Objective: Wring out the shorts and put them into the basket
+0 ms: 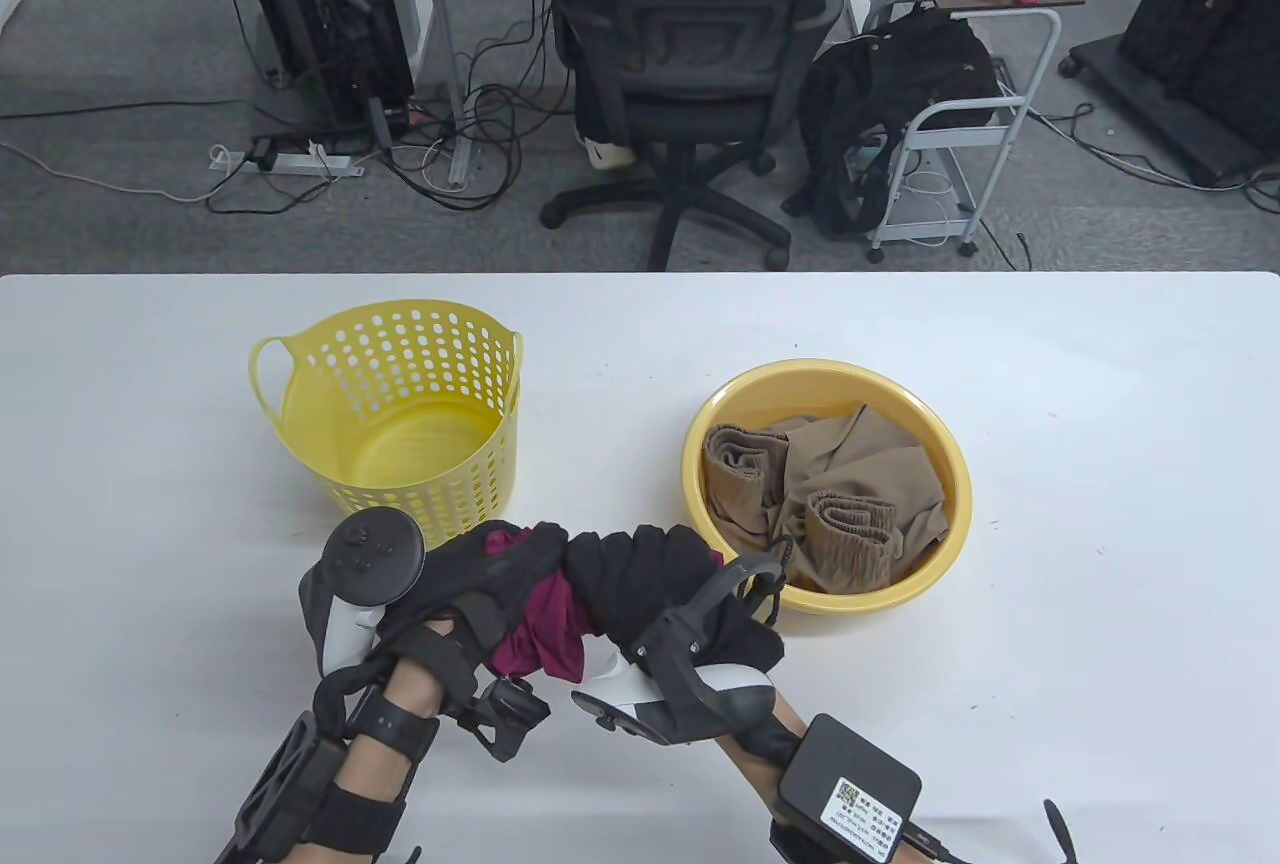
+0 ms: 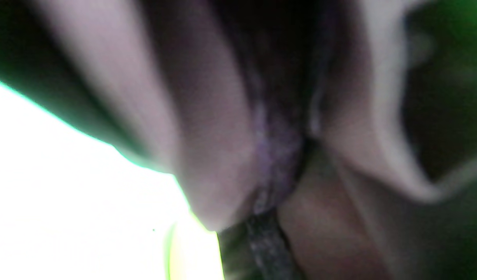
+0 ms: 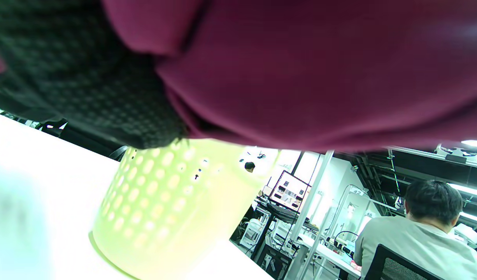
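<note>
Black shorts with a magenta lining [image 1: 590, 574] are twisted into a rope above the table's front middle. My left hand [image 1: 455, 569] grips the left end and my right hand [image 1: 690, 574] grips the right end. The magenta lining [image 1: 545, 629] hangs below the twist and fills the top of the right wrist view [image 3: 300, 70]. The perforated yellow basket [image 1: 400, 414] stands just behind my left hand and holds nothing; it also shows in the right wrist view as the basket [image 3: 172, 202]. The left wrist view shows only blurred dark cloth [image 2: 277, 116] close up.
A yellow basin [image 1: 950, 454] at the right holds several tan garments [image 1: 840, 494]. The white table [image 1: 1100, 524] ends at its far edge, with an office chair [image 1: 690, 54], a cart and cables on the floor behind. A seated person [image 3: 425, 229] shows in the right wrist view.
</note>
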`<control>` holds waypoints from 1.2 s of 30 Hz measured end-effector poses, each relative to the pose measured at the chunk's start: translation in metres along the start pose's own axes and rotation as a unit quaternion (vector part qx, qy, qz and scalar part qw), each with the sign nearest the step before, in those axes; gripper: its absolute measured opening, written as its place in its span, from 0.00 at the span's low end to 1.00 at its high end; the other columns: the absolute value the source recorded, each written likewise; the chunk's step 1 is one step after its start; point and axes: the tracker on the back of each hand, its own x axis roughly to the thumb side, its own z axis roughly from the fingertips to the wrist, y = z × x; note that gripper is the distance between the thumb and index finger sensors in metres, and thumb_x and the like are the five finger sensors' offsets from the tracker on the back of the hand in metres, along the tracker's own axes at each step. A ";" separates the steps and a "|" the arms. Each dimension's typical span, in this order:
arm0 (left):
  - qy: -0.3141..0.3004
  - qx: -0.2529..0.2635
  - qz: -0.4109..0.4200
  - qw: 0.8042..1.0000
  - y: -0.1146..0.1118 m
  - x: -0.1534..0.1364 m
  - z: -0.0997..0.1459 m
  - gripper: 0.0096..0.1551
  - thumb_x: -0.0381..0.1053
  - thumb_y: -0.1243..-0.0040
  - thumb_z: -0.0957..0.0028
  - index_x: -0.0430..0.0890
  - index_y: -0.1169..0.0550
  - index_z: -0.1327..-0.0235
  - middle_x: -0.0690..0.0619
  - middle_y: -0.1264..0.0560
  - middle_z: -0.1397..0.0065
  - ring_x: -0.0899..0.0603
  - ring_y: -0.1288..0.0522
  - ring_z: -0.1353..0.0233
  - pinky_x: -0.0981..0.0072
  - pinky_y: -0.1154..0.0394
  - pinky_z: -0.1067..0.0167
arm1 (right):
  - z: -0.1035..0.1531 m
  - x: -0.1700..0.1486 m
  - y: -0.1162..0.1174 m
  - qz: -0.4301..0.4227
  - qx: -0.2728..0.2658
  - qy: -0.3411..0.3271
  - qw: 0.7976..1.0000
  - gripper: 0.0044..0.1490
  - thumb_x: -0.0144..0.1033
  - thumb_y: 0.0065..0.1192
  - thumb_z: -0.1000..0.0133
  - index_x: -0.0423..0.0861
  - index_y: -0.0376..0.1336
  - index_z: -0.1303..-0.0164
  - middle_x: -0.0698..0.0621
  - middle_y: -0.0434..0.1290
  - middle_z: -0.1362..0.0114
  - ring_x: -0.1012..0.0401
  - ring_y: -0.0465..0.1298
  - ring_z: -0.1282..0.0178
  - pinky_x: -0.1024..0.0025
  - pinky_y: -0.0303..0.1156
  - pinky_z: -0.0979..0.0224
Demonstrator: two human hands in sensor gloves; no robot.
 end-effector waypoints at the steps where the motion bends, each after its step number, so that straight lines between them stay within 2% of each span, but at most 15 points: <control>1: -0.001 0.001 -0.001 1.000 0.000 0.000 0.000 0.37 0.68 0.35 0.38 0.33 0.20 0.49 0.37 0.12 0.63 0.43 0.09 0.72 0.50 0.14 0.69 | 0.000 0.000 0.000 -0.002 0.000 0.001 1.000 0.50 0.49 0.88 0.58 0.39 0.60 0.37 0.53 0.76 0.50 0.62 0.80 0.66 0.70 0.79 0.61; 11: -0.043 0.023 -0.041 0.998 -0.002 0.008 0.004 0.38 0.69 0.38 0.38 0.33 0.23 0.45 0.36 0.13 0.58 0.42 0.10 0.67 0.46 0.15 0.64 | 0.002 -0.008 0.005 -0.042 0.012 0.034 0.998 0.51 0.50 0.88 0.59 0.39 0.61 0.37 0.53 0.77 0.50 0.61 0.80 0.66 0.70 0.80 0.61; 15: -0.071 0.038 -0.061 0.995 -0.002 0.013 0.007 0.39 0.70 0.39 0.38 0.34 0.25 0.43 0.36 0.14 0.55 0.41 0.11 0.64 0.45 0.16 0.60 | 0.002 -0.017 0.008 -0.105 0.026 0.072 0.991 0.50 0.49 0.89 0.61 0.39 0.62 0.38 0.53 0.77 0.51 0.61 0.80 0.67 0.69 0.80 0.62; 20: -0.116 0.049 -0.075 0.989 -0.002 0.019 0.012 0.39 0.70 0.39 0.38 0.36 0.27 0.40 0.36 0.16 0.51 0.40 0.12 0.59 0.42 0.18 0.54 | 0.002 -0.028 0.012 -0.199 0.062 0.115 0.971 0.49 0.48 0.90 0.62 0.40 0.63 0.39 0.53 0.78 0.51 0.59 0.80 0.67 0.68 0.79 0.61; 27: -0.173 0.051 -0.071 0.981 -0.001 0.025 0.017 0.38 0.70 0.39 0.39 0.39 0.29 0.36 0.37 0.19 0.45 0.38 0.14 0.52 0.39 0.21 0.47 | 0.001 -0.042 0.021 -0.325 0.126 0.156 0.924 0.48 0.46 0.91 0.63 0.40 0.64 0.40 0.53 0.78 0.52 0.59 0.81 0.67 0.67 0.80 0.61; 31: -0.213 0.046 -0.072 0.973 0.000 0.030 0.020 0.38 0.70 0.38 0.39 0.41 0.31 0.34 0.37 0.20 0.41 0.37 0.15 0.49 0.38 0.23 0.43 | 0.002 -0.049 0.030 -0.406 0.157 0.172 0.884 0.48 0.46 0.91 0.63 0.40 0.64 0.40 0.52 0.78 0.52 0.59 0.80 0.67 0.66 0.80 0.61; 36: -0.251 0.042 -0.072 0.964 0.002 0.036 0.023 0.38 0.69 0.38 0.39 0.43 0.32 0.32 0.38 0.22 0.38 0.36 0.17 0.45 0.36 0.26 0.39 | 0.002 -0.056 0.038 -0.477 0.177 0.172 0.843 0.48 0.46 0.91 0.63 0.40 0.64 0.40 0.52 0.78 0.52 0.59 0.80 0.67 0.66 0.80 0.60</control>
